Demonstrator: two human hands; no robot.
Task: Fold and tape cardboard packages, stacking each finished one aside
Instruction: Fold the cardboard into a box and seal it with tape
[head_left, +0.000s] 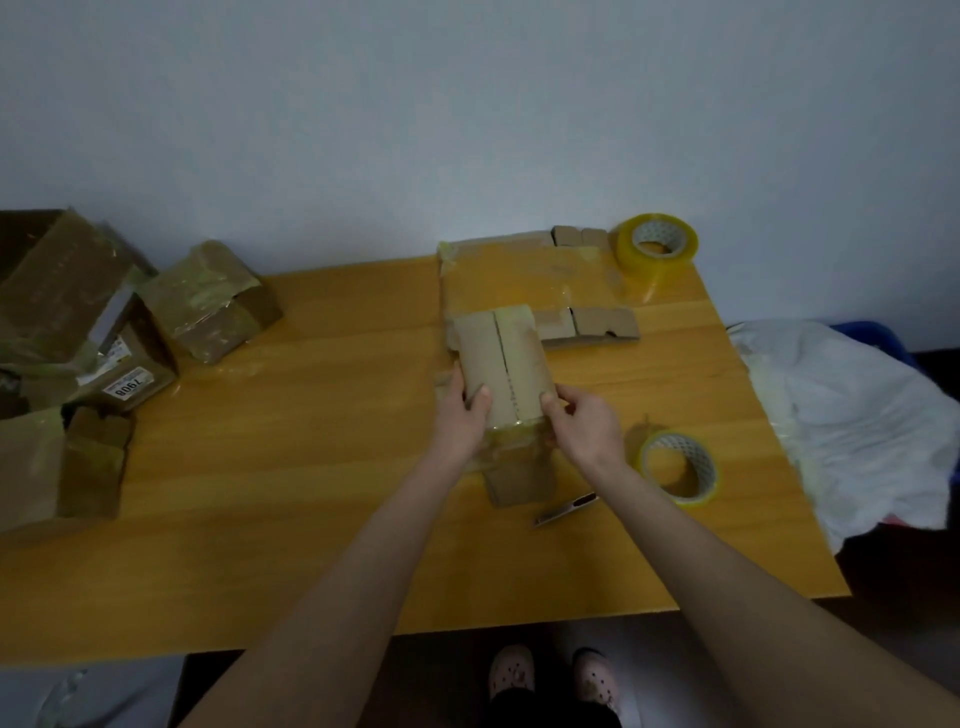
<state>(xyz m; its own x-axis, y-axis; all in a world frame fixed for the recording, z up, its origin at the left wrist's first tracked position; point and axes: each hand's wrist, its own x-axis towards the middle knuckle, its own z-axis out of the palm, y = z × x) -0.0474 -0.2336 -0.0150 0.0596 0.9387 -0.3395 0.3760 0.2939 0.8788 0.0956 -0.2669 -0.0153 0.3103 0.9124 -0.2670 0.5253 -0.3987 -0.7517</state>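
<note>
- Nearest me, the left hand (462, 415) and right hand (582, 421) each grip the near end of a small cardboard box (506, 364), thumbs on top.
- The box sits mid-table, its top flaps meeting at a centre seam.
- To my eye, keep the flaps flush with one hand while the other fetches the tape roll (678, 465) nearby.

brown cardboard package (501, 358), yellowish tape roll (655, 248), orange wooden table (311, 467)

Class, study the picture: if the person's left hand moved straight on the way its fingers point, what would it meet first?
The left hand grips the small cardboard box. Carried straight on, away from the person, it would probably reach the flattened cardboard beyond it first, though depth is unclear.
</note>
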